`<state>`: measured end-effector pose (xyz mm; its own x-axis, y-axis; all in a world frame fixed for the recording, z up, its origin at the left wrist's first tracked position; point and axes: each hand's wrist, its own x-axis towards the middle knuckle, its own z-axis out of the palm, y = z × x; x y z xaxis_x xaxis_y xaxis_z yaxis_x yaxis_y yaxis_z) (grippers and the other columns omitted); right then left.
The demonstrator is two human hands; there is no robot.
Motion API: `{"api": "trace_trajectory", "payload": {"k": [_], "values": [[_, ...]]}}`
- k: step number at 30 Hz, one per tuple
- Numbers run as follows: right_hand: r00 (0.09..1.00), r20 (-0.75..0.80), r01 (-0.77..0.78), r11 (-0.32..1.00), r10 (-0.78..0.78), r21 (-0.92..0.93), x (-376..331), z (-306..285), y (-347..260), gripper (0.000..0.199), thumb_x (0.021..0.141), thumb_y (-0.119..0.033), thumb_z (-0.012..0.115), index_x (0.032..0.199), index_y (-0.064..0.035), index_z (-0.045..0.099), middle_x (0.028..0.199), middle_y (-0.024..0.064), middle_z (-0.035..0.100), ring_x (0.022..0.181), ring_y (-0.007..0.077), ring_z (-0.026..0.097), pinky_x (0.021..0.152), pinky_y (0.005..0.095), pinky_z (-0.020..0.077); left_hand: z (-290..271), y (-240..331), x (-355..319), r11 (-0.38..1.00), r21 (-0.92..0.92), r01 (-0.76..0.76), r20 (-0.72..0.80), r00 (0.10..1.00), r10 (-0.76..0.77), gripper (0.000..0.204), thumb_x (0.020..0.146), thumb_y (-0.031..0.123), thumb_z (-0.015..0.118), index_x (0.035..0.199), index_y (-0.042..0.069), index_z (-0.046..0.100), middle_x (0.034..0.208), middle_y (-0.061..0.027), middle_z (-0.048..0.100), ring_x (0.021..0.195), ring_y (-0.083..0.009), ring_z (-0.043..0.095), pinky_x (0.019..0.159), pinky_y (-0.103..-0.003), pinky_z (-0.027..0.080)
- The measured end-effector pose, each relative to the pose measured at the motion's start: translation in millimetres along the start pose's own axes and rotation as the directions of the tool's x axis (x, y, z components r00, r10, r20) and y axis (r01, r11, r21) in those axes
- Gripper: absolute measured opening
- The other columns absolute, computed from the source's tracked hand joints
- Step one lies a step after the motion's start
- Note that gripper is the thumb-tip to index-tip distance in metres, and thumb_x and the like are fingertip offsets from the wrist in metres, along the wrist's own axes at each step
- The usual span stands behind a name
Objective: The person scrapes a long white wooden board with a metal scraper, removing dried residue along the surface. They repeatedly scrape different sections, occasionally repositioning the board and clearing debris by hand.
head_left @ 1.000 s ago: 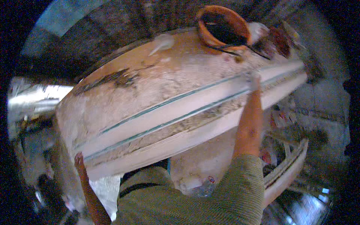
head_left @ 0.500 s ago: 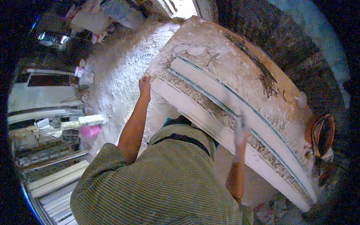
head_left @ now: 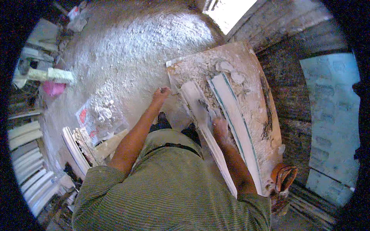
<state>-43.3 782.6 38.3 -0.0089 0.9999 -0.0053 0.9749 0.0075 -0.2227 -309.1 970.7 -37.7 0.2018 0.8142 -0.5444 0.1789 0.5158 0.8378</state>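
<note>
My left hand, its fingers curled in and nothing visible in them, is held beside the near left corner of a dusty board. A long white plaster moulding lies along the board's near edge. Over it my right hand, white with dust and blurred, has closed fingers near a small dark blurred thing. What that thing is cannot be made out. To the right of this hand lies a second white moulding strip with dark green edges.
Plaster crumbs and flakes cover the board. An orange-brown container stands at its right end. On the left are curved white mouldings, a pink object and stacked strips. A pale blue panel stands far right.
My view has turned and shifted. My left hand has come off the near moulding's end. My right hand has moved along the near moulding toward its far end.
</note>
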Motion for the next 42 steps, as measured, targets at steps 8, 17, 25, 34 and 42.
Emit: {"api": "trace_trajectory", "payload": {"k": [8, 17, 25, 34, 42], "values": [[0.967, 0.228, -0.093, 0.991, 0.113, -0.093, 100, 4, -25, 0.018, 0.080, -0.011, 0.060, 0.095, -0.0053, 0.067, 0.106, 0.0230, 0.062, 0.086, 0.0395, 0.064, 0.070, 0.0504, 0.0500, 40, -10, 5, 0.989, 0.144, 0.011, 0.138, 0.990, -0.031, 0.040, 0.085, 0.038, 0.069, 0.100, 0.001, 0.065, 0.095, -0.0100, 0.069, 0.087, -0.0197, 0.063, 0.080, -0.034, 0.049], [0.948, 0.292, -0.034, 0.953, 0.126, -0.301, 58, 17, 5, 0.023, 0.084, -0.015, 0.059, 0.106, -0.0079, 0.063, 0.105, 0.0147, 0.060, 0.097, 0.0306, 0.060, 0.078, 0.0435, 0.0460, 51, -28, 22, 0.936, 0.295, -0.191, 0.149, 0.977, 0.152, 0.035, 0.078, 0.032, 0.076, 0.089, -0.001, 0.068, 0.081, -0.0126, 0.069, 0.073, -0.0224, 0.063, 0.069, -0.038, 0.050], [0.986, 0.073, 0.155, 0.979, -0.147, -0.131, 115, -49, -9, 0.011, 0.077, -0.015, 0.063, 0.085, -0.0078, 0.065, 0.076, 0.0120, 0.064, 0.070, 0.0314, 0.064, 0.056, 0.0450, 0.0474, 53, -19, 12, 0.936, 0.285, -0.209, 0.024, 0.977, 0.211, 0.034, 0.075, 0.030, 0.078, 0.087, -0.001, 0.070, 0.081, -0.0134, 0.070, 0.074, -0.0234, 0.064, 0.073, -0.037, 0.051], [0.982, -0.033, 0.188, 0.980, -0.186, 0.060, 106, -56, -34, 0.008, 0.074, -0.010, 0.062, 0.080, -0.0107, 0.066, 0.085, 0.0110, 0.066, 0.076, 0.0317, 0.064, 0.066, 0.0462, 0.0499, 48, -8, 2, 0.881, 0.365, -0.300, 0.044, 0.951, 0.306, 0.037, 0.073, 0.035, 0.079, 0.081, 0.000, 0.070, 0.075, -0.0126, 0.069, 0.065, -0.0234, 0.062, 0.068, -0.039, 0.050], [0.950, 0.144, 0.306, 0.916, -0.277, -0.258, 105, -40, -64, 0.013, 0.076, -0.014, 0.062, 0.087, -0.0098, 0.066, 0.084, 0.0095, 0.066, 0.078, 0.0306, 0.065, 0.065, 0.0476, 0.0487, 47, -67, 26, 0.933, 0.273, -0.235, 0.129, 0.970, 0.207, 0.050, 0.073, 0.049, 0.078, 0.062, 0.003, 0.062, 0.058, -0.0087, 0.057, 0.055, -0.0180, 0.050, 0.057, -0.038, 0.043]]}}
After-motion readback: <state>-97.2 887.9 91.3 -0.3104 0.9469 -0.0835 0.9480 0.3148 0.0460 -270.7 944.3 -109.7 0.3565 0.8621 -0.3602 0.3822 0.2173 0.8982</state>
